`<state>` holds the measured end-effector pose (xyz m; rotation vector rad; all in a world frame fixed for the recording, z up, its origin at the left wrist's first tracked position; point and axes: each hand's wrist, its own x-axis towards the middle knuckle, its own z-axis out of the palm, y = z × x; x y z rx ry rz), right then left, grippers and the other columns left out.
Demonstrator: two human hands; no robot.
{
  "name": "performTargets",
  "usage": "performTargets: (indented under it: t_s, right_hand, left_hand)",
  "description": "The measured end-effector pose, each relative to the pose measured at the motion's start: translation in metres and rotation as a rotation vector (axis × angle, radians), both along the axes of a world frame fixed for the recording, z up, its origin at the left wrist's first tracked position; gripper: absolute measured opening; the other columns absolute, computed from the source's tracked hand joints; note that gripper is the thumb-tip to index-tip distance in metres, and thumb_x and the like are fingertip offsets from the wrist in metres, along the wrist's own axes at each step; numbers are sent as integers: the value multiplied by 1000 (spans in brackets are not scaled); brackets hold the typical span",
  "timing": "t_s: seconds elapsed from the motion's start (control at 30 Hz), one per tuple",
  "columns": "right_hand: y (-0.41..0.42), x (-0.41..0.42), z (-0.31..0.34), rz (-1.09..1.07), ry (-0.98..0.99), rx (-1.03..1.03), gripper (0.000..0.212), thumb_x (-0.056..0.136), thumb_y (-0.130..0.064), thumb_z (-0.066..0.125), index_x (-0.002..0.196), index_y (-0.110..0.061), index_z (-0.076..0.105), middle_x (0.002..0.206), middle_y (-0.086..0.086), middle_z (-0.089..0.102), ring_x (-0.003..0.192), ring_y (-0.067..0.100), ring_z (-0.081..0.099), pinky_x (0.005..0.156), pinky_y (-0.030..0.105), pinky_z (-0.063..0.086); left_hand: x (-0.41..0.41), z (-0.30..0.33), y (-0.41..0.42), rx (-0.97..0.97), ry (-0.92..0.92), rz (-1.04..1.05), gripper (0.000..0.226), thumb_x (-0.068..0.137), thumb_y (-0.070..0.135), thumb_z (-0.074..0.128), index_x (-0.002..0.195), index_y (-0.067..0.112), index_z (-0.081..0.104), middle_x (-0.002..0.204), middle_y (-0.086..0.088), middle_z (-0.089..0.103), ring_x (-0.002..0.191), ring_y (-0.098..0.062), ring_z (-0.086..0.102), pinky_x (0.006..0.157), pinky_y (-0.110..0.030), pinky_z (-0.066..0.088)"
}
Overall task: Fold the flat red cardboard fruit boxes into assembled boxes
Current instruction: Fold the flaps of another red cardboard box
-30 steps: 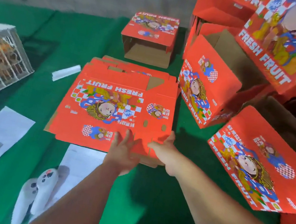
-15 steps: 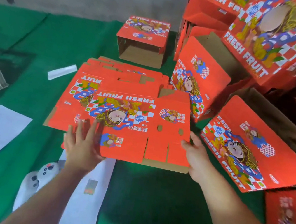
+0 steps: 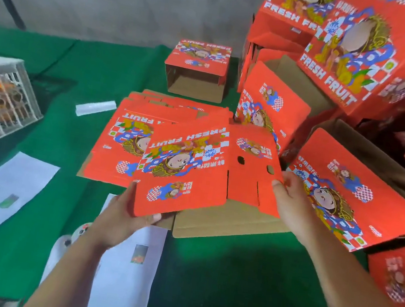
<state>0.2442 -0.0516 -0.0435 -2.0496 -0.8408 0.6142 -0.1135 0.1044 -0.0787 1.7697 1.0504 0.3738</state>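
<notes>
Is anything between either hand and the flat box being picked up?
No. The left hand grips the near-left corner of the flat box, and the right hand holds its right edge. Nothing visible sits between them; the box is raised off the stack.

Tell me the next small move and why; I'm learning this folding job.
Probably draw the flat box clear of the stack toward you, then push its sides open. The left hand and right hand already have a grip on opposite edges, and it is still flat.
</notes>
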Motion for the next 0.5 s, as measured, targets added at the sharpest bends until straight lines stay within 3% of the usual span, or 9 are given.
performTargets:
  t_s: [0.07,0.13,0.23,0.3,0.33,0.4,0.43,0.5]
  right_hand:
    - [3,-5,11,66,-44,-38,39,110,-43,41,145,-27,47,127,-6,59,111,18,59,88,32,42]
    - [8,-11,21,132,-4,-43,43,112,-44,35,151,-30,47,143,-9,52,127,11,50,108,31,36]
    - [20,-17,35,38,265,96,43,113,-38,32,150,-28,51,145,-5,59,133,12,53,120,39,35]
    - [20,-14,45,-75,317,163,41,113,-28,35,152,-26,48,140,-6,60,122,8,57,113,32,39]
    - [16,-12,48,-100,353,187,42,113,-23,36,153,-25,48,141,-4,60,118,7,57,111,27,41]
    - [6,-13,50,-131,409,134,35,111,-32,40,131,-32,68,124,-3,73,103,8,68,92,20,52]
    - [-1,-14,50,-160,439,88,35,108,-41,43,115,-32,76,112,0,78,96,12,72,85,27,54]
    - [-15,-13,44,-233,451,-2,44,105,-56,42,111,-26,74,115,5,77,108,22,70,98,39,48]
  left_hand:
    - [16,8,-11,3,-137,46,89,59,79,84,134,76,35,132,34,62,123,7,60,95,-13,51]
    - [37,21,-20,35,-175,76,92,57,84,79,133,83,26,131,46,55,121,18,54,89,-2,44]
    - [58,34,-23,137,-203,94,78,70,71,79,137,71,39,130,39,61,119,12,60,91,-13,50]
    - [62,38,-18,162,-274,177,77,73,57,81,141,57,45,128,25,68,116,-2,67,96,-35,56]
    - [62,40,-16,150,-341,252,81,71,50,83,141,59,43,128,18,71,114,-6,69,96,-39,56]
    - [60,42,-12,106,-492,445,81,74,36,82,140,60,41,124,11,73,105,-7,72,94,-41,57]
    - [60,43,-12,96,-538,524,75,76,31,78,139,54,45,119,11,74,100,-6,72,94,-43,57]
    - [60,43,-11,95,-571,533,50,77,28,69,122,45,60,105,12,74,92,-6,68,93,-50,57]
